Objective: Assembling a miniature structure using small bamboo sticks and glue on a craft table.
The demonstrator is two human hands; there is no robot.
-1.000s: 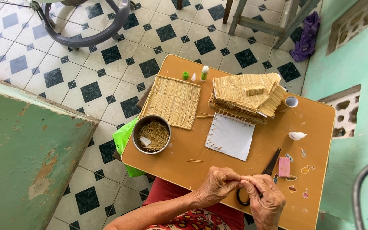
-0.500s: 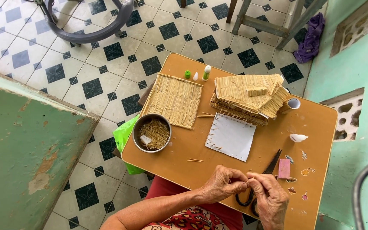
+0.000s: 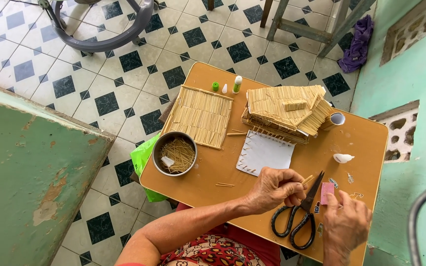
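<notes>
Left hand (image 3: 274, 189) pinches a few thin sticks (image 3: 307, 180), grip closed on them, just above the black scissors (image 3: 299, 216) lying on the surface (image 3: 213, 172). Right hand (image 3: 345, 224) hovers beside a pink eraser (image 3: 327, 192); its grip cannot be told. Farther off, a metal bowl (image 3: 174, 153) holds loose sticks and a white scrap. Beyond stands a stick-built house (image 3: 284, 111).

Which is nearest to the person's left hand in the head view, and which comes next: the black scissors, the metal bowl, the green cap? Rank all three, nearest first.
From the left hand:
1. black scissors, just to its right, almost touching.
2. metal bowl, farther off to the left, near the table's left edge.
3. green cap, farthest, at the table's far edge beside the small glue bottle.
</notes>
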